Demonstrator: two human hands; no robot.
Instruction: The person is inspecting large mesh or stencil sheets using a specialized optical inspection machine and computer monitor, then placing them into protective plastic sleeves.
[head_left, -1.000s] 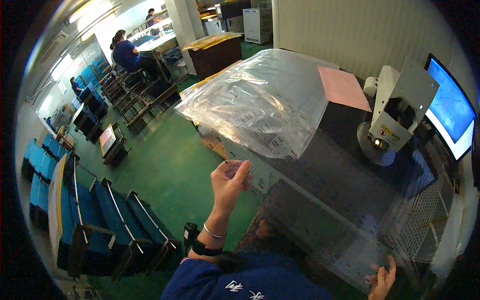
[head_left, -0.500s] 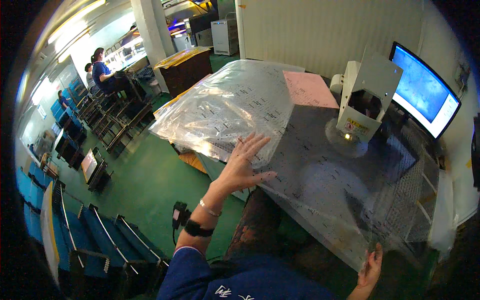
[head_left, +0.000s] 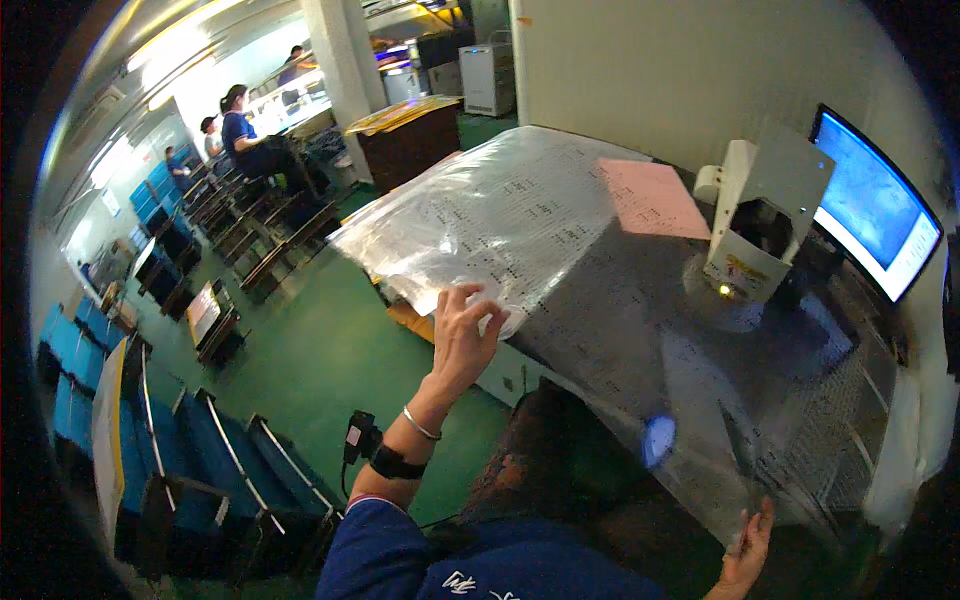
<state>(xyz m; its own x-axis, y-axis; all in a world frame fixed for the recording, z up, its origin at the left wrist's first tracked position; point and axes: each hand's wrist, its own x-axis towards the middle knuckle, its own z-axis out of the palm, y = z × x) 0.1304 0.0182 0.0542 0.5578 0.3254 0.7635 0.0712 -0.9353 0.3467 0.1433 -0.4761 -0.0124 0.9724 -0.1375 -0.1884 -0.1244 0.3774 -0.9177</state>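
Observation:
A large, clear printed film sheet (head_left: 480,215) with small dark marks spreads over the dark-topped table, shiny and rippled at its far left part. My left hand (head_left: 465,338) is closed on the film's near left edge, fingers curled in a pinch. At the lower right, my right hand (head_left: 748,548) grips the film's near edge, with the fingers behind or under it partly hidden. Under the far part of the film, or on it, lies a pink sheet (head_left: 655,198); I cannot tell which.
A white boxy device (head_left: 750,260) with a small lit lamp stands on the table at the right, beside a monitor (head_left: 875,205). Behind on the left is a dark cabinet (head_left: 410,145) with yellow sheets. Blue racks (head_left: 215,470) stand at the lower left. People sit working farther back.
My left hand has gone from spread above the film to closed on its edge, a little lower. My right hand stays at the near edge. The view has shifted slightly.

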